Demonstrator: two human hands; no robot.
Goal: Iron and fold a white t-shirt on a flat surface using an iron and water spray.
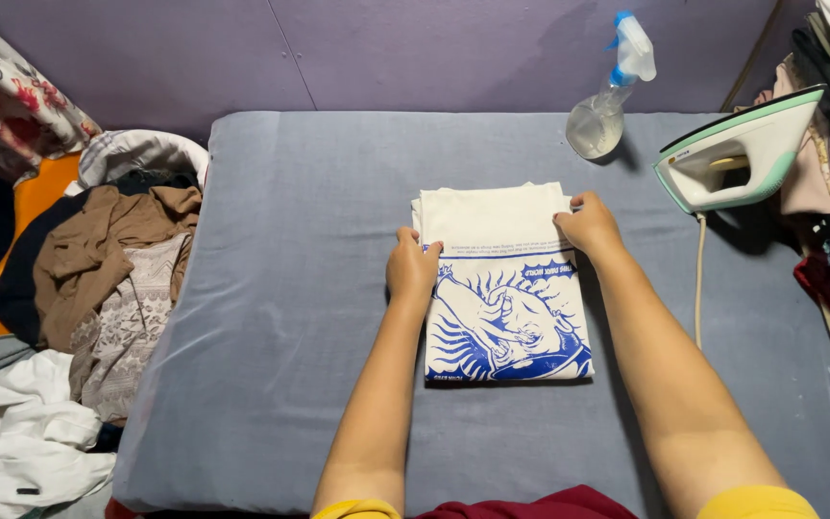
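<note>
The folded shirt (503, 279) was cream-white, with a blue print of rays and a figure on its near half and a thin blue line across its middle. The counter (290, 317) under it wore a plain grey-blue cover. At one o'clock the spray bottle (607, 101) was clear with a blue and white head. At two o'clock the iron (737, 154) was white with mint-green trim. At nine o'clock the clothes pile (88, 298) showed brown, beige lace, black and white. The wall (386, 48) was dull purple. The sleeves (756, 502) were yellow.
</note>
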